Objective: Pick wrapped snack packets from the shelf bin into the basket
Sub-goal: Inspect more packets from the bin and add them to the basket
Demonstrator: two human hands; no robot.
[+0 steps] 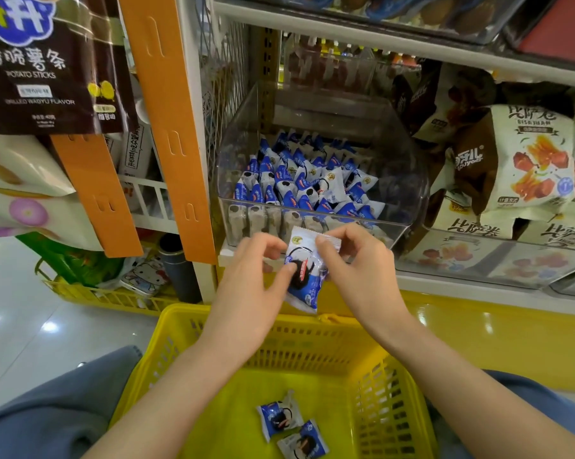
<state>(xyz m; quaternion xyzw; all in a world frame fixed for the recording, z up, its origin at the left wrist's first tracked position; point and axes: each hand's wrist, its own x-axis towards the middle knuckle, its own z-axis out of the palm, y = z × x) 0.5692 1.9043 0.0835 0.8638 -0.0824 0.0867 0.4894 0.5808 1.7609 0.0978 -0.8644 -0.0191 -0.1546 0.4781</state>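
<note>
Packet (304, 276), blue-and-white, dark cookie print

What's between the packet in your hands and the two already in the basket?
Head view: only the basket's far rim and slotted wall, then bare yellow floor, between the held packet and the two packets.

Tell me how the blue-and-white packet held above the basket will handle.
The packet is probably light: light pinches of the left hand and right hand carry it. Its glossy film looks slippery, and floppy at the sealed ends. It likely lands flat without rolling, like the two packets in the basket.
</note>
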